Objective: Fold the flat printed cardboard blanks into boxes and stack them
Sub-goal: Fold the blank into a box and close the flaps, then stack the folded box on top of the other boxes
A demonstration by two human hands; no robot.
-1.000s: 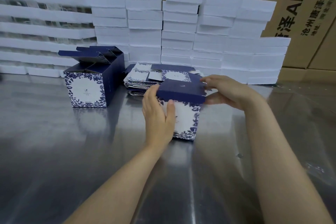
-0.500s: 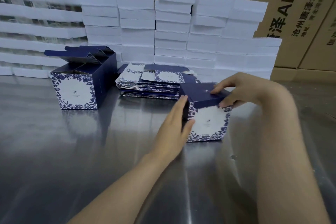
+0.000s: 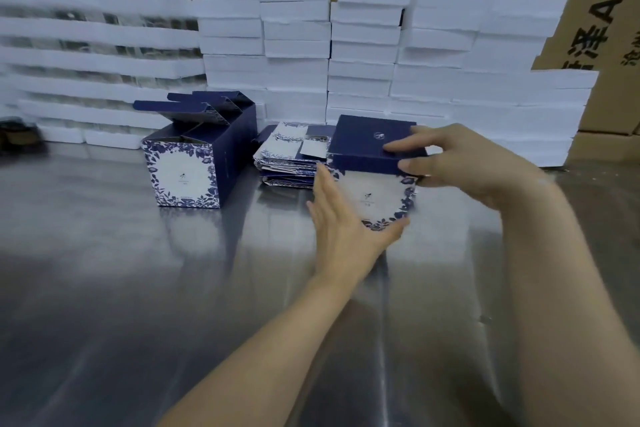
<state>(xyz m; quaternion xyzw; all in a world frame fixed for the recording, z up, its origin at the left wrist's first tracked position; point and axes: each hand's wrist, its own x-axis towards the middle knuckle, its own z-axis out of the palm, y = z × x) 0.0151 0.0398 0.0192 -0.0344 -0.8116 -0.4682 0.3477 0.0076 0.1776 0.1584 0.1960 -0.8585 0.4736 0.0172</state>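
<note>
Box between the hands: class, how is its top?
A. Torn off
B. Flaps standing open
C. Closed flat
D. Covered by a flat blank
C: the navy top of the box lies flat and closed under the right hand, unlike the open box on the left.

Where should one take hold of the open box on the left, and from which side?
The open box stands upright with its flaps raised, so a grip from above would likely crush them. Better to hold its navy side walls, below the rim, one hand from each side.
</note>
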